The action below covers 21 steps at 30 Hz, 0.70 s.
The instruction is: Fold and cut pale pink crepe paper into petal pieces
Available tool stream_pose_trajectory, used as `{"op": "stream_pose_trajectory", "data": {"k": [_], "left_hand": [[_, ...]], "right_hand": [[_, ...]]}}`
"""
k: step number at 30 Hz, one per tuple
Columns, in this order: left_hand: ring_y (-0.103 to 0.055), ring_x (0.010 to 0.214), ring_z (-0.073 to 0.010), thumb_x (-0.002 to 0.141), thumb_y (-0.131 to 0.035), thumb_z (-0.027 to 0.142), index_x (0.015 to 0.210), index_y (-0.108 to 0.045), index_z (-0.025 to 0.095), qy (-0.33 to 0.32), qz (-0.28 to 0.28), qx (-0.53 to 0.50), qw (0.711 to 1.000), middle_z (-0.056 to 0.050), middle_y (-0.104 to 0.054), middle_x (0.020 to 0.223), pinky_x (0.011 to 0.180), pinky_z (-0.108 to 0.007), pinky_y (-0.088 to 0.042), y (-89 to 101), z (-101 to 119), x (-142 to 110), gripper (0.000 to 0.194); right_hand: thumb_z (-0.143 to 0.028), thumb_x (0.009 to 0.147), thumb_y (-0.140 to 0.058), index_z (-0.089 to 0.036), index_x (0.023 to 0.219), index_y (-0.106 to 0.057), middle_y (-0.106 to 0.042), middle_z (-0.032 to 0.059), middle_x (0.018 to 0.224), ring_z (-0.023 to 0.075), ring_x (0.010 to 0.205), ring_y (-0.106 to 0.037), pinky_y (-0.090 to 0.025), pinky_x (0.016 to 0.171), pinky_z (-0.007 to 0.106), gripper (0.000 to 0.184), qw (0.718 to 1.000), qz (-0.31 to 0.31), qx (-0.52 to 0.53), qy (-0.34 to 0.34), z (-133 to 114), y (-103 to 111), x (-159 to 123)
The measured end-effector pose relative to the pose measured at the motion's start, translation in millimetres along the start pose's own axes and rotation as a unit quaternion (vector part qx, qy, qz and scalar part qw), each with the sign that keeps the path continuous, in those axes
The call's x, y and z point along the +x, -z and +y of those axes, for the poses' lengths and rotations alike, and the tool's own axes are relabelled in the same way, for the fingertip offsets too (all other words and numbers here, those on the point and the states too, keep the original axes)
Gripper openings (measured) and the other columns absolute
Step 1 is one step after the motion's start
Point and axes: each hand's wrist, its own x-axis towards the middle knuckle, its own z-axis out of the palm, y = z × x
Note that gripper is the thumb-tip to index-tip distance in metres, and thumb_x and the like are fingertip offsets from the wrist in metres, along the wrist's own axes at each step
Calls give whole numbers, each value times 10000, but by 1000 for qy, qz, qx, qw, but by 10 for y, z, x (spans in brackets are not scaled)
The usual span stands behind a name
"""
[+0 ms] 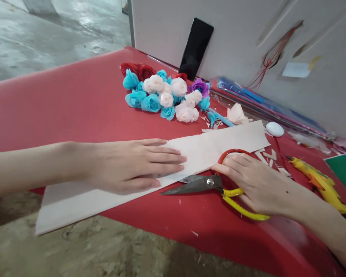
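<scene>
A long strip of pale pink crepe paper (83, 204) lies slantwise across the red tabletop, its left end hanging past the table's edge. Flat on the strip rests my left hand (132, 163), fingers stretched out to the right. My right hand (248, 181) has its fingers in the scissors' handles and also touches the paper. The scissors (190, 185) have one red and one yellow handle, and their dark blades, slightly apart, point left along the strip's near edge. My right fingertips are partly hidden by the hand itself.
Blue, white, red and purple paper flowers (165, 96) are grouped behind the strip. A black phone (196, 48) leans on the white panel. Paper scraps (269, 156), a white oval object (275, 129) and a yellow glue gun (320, 184) lie to the right. Plastic-wrapped material (271, 104) runs along the panel.
</scene>
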Motion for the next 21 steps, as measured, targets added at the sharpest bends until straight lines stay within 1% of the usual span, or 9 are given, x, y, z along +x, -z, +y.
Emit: {"op": "stream_pose_trajectory", "data": {"k": [5, 12, 14, 18, 21], "left_hand": [[-199, 1406, -129, 965, -343, 357, 1437, -313, 230, 1, 4, -1, 1000, 32, -253, 1523, 1151, -245, 1, 0, 5, 23, 490], [-185, 1409, -122, 969, -330, 363, 1442, -293, 234, 7, -4, -5, 1000, 45, -225, 1529, 1151, -251, 5, 5, 10, 16, 492], [-182, 1409, -117, 970, -324, 365, 1443, -290, 231, 5, -2, -5, 1000, 46, -223, 1530, 1149, -247, 6, 0, 9, 18, 494], [-194, 1407, -124, 968, -328, 370, 1441, -300, 205, 2, 5, -2, 1000, 25, -241, 1527, 1149, -243, 0, -7, 5, 23, 502], [-204, 1405, -130, 964, -340, 372, 1439, -308, 191, 1, 8, -3, 1000, 14, -254, 1523, 1151, -245, -10, -2, 6, 22, 510]], "right_hand": [[-78, 748, -393, -70, 1126, -516, -618, 131, 900, 258, 828, -549, -445, 765, 389, 397, 1000, 12, -6, 18, 17, 19, 34], [-81, 685, -428, -67, 1145, -505, -604, 135, 906, 259, 840, -540, -442, 776, 391, 467, 999, -10, 4, 31, 63, -1, 80], [-77, 692, -427, -64, 1152, -500, -600, 138, 908, 256, 833, -535, -444, 766, 389, 466, 999, -17, 11, 30, 76, -10, 76], [-63, 708, -424, -70, 1178, -481, -593, 147, 962, 254, 877, -522, -439, 779, 380, 474, 998, -7, 31, 47, 106, -32, 68], [-36, 706, -413, -79, 1141, -499, -595, 134, 925, 239, 838, -518, -440, 754, 360, 445, 998, 4, 31, 59, 134, -44, 82]]}}
